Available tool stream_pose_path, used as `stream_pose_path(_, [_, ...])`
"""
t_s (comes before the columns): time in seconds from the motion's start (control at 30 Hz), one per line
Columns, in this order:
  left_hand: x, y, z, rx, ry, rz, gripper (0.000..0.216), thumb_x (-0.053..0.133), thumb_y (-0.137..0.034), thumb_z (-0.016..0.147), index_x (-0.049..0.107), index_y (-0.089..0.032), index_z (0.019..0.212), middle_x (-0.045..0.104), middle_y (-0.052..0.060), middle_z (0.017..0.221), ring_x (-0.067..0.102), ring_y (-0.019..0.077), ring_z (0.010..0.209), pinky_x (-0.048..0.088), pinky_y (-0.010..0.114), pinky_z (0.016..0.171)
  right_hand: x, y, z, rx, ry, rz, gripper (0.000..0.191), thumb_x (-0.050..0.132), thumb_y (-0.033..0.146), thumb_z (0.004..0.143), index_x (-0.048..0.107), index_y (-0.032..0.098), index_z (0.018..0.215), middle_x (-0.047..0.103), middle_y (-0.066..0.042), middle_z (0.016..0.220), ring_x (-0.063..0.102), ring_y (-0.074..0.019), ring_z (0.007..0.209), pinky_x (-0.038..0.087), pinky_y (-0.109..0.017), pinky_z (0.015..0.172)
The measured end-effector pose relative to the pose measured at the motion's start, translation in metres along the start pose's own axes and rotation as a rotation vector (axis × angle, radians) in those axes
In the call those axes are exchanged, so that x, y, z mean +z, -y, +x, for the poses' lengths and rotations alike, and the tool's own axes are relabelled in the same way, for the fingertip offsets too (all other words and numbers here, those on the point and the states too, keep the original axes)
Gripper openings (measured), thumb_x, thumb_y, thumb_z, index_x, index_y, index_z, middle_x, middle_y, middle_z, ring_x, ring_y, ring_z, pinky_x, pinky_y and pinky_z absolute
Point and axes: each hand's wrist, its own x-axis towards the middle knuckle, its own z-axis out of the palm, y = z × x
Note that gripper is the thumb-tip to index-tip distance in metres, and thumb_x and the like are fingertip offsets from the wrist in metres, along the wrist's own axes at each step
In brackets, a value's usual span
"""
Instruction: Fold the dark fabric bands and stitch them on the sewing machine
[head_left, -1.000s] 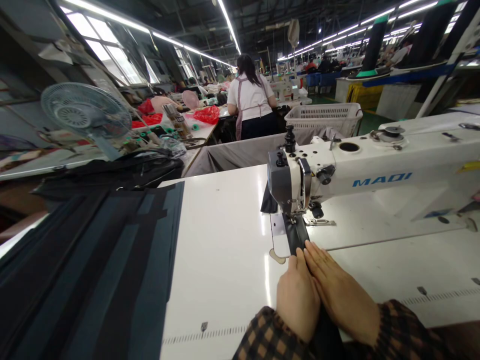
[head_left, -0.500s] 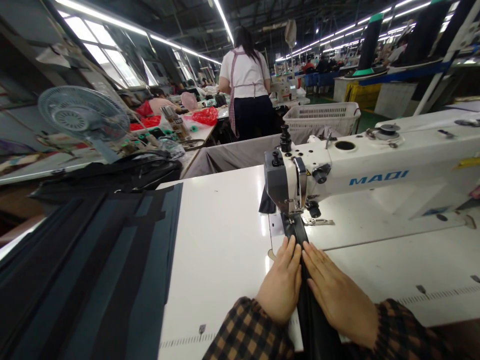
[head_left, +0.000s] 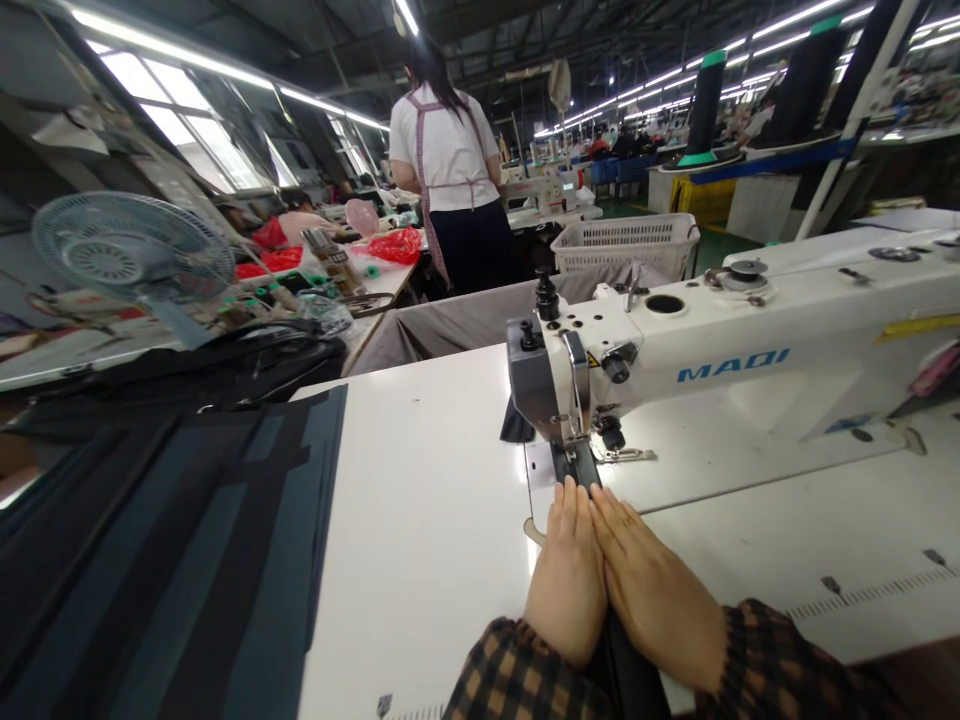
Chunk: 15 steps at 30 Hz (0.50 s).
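Note:
A black strip of fabric point(head_left: 634, 675) runs from the front edge of the table up under the presser foot of the white sewing machine point(head_left: 720, 340). My left hand point(head_left: 568, 575) lies flat on the strip's left side, fingers stretched toward the needle. Beside it my right hand point(head_left: 649, 585) presses flat on the right side, its fingertips close to the left ones. Both hands are just in front of the presser foot and cover the middle of the strip. Neither hand grips anything; the fingers are straight.
Dark panels with black bands point(head_left: 195, 540) lie stacked on the left of the white table point(head_left: 412, 520). A fan point(head_left: 131, 250) stands behind them. Further back are a white plastic basket point(head_left: 626, 245), a person in an apron point(head_left: 450, 170) and large thread cones point(head_left: 703, 110).
The view has shifted, so the machine and table appear further left. My hands have drawn closer together over the strip, covering more of it.

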Motion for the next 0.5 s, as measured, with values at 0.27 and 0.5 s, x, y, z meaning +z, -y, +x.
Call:
stream_pose_path(0.27, [0.006,-0.012,0.009,0.061,-0.075,0.167,0.053,0.033,0.002,0.072,0.035,0.001,0.125,0.037,0.020,0.131,0.022,0.0289,0.126,0.032,0.043,0.103,0.010,-0.008,0.002,-0.027,-0.060,0.033,0.063,0.032,0.004,0.071,0.022,0.002,0.133,0.026,-0.014,0.137,0.018,-0.0202,0.128,0.031,-0.040,0.102])
stream_pose_path(0.5, [-0.003,-0.017,0.002,-0.064,-0.091,-0.042,0.055,0.030,0.004,0.072,0.036,-0.003,0.126,0.038,0.017,0.131,0.028,0.0272,0.124,0.036,0.043,0.100,0.009,-0.010,0.003,-0.014,-0.067,0.057,0.063,0.033,0.004,0.072,0.021,0.005,0.134,0.026,-0.012,0.138,0.018,-0.0185,0.128,0.032,-0.038,0.102])
